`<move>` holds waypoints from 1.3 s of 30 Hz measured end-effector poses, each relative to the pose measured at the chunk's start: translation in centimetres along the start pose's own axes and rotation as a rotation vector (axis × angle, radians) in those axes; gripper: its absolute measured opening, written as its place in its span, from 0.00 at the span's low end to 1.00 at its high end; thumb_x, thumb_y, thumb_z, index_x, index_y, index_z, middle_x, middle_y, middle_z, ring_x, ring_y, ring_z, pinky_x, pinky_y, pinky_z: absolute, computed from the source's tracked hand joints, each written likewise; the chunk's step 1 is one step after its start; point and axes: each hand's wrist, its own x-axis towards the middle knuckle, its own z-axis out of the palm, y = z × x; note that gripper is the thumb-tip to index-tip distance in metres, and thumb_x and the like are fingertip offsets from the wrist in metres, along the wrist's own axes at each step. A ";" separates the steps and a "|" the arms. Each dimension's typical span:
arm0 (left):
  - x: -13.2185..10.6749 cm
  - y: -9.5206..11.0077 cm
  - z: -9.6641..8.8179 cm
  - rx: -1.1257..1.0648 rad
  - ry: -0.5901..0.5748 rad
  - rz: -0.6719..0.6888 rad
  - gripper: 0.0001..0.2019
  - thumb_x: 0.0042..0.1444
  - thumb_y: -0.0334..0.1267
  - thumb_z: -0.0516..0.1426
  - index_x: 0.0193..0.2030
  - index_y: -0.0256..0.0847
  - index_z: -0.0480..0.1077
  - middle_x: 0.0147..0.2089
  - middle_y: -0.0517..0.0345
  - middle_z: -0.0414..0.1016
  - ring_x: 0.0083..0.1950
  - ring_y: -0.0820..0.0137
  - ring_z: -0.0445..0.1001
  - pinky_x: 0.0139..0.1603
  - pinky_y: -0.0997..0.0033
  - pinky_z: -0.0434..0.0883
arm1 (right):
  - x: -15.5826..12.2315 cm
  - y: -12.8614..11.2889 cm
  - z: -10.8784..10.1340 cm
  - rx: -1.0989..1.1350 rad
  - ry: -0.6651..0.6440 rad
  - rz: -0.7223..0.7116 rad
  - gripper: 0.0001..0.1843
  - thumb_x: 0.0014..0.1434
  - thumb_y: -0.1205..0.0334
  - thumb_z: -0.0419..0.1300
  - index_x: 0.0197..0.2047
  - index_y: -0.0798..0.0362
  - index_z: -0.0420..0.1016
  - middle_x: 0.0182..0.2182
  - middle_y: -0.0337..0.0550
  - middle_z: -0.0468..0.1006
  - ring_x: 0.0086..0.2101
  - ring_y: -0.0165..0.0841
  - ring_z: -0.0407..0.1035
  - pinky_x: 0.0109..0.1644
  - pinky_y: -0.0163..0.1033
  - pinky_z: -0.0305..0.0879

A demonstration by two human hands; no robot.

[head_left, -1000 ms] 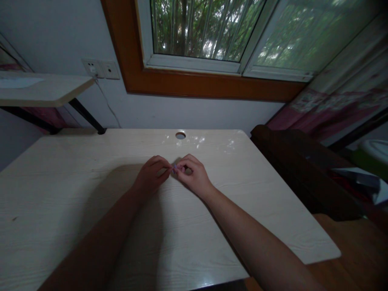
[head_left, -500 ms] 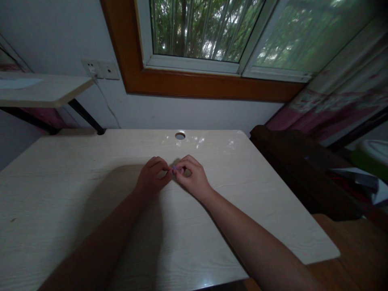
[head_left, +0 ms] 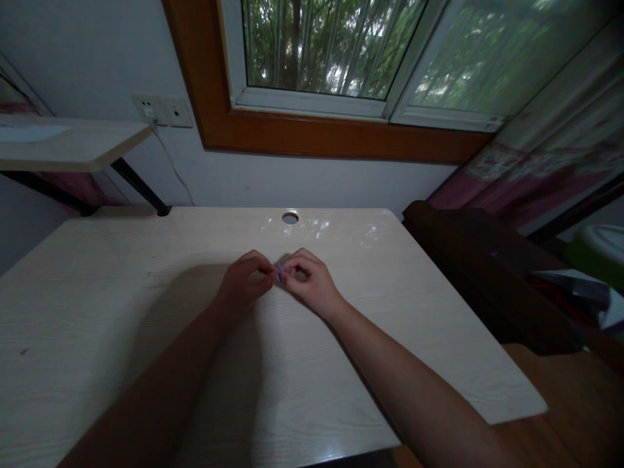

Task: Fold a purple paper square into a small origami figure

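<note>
**pine_desk:** what are the hands up to? kinda dim in there

**knotwork:** Both are out over the middle of the counter [head_left: 97, 325], fingertips meeting. The left hand [head_left: 242, 284] comes in from 7 o'clock and the right hand [head_left: 312, 285] from 5 o'clock. Between them there's a tiny bluish bit [head_left: 279, 272]. Each hand has thumb and forefinger pinched tight on one end of it, with the other fingers curled in loosely.

**pine_desk:** any idea what the bit is?

**knotwork:** Nope, too small and too dark to tell. It sits right where the two pinches meet. Can't tell if it's touching the counter or held just above it.

**pine_desk:** anything else around?

**knotwork:** There's a round hole [head_left: 290, 218] in the counter at 12 o'clock from the hands, near the far edge and well apart from them. Up at 10 o'clock is a wall socket [head_left: 163, 110] with a thin cord [head_left: 170, 162] hanging from it. A pale shelf [head_left: 73, 140] on dark brackets sits between 9 and 10. At 12 there's a window [head_left: 316, 52] in a brown frame, with trees behind the glass. A curtain [head_left: 550, 156] hangs at 2 o'clock. At 3 o'clock some dark brown furniture [head_left: 487, 273] stands just beside the counter's right edge.
</note>
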 end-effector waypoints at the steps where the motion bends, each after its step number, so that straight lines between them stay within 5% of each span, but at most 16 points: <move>1: 0.0 -0.1 -0.1 -0.020 -0.019 -0.021 0.03 0.56 0.32 0.60 0.32 0.41 0.72 0.33 0.58 0.74 0.36 0.70 0.73 0.39 0.70 0.70 | 0.0 0.0 0.0 0.013 -0.013 0.006 0.01 0.57 0.64 0.64 0.33 0.51 0.76 0.31 0.39 0.71 0.32 0.30 0.67 0.36 0.36 0.66; 10: 0.0 -1.1 -0.5 -0.189 -0.151 -0.134 0.05 0.59 0.37 0.60 0.33 0.39 0.73 0.33 0.57 0.73 0.35 0.70 0.72 0.38 0.70 0.69 | 0.1 0.3 -0.1 0.152 -0.088 0.076 0.03 0.56 0.63 0.65 0.32 0.53 0.76 0.31 0.39 0.71 0.31 0.28 0.66 0.36 0.35 0.64; 26: 0.0 -0.8 -0.2 -0.080 -0.049 -0.049 0.06 0.59 0.39 0.60 0.34 0.41 0.74 0.34 0.56 0.74 0.37 0.70 0.73 0.39 0.69 0.71 | 0.1 0.5 -0.1 0.082 -0.010 0.083 0.06 0.56 0.58 0.67 0.35 0.50 0.80 0.32 0.41 0.73 0.33 0.30 0.68 0.36 0.37 0.65; 33: 0.0 -0.7 -0.1 0.117 0.097 0.090 0.01 0.58 0.34 0.60 0.35 0.42 0.73 0.34 0.57 0.75 0.38 0.69 0.73 0.40 0.68 0.71 | 0.0 0.8 -0.2 0.022 0.074 0.086 0.06 0.59 0.60 0.65 0.40 0.48 0.79 0.33 0.41 0.73 0.33 0.31 0.68 0.38 0.37 0.66; 39: -0.2 -0.4 0.0 0.282 0.109 0.184 0.02 0.59 0.33 0.59 0.38 0.43 0.73 0.37 0.55 0.75 0.41 0.67 0.72 0.45 0.63 0.70 | -0.3 0.9 0.1 0.062 0.046 0.064 0.07 0.59 0.61 0.64 0.43 0.48 0.79 0.35 0.42 0.77 0.34 0.32 0.71 0.40 0.38 0.69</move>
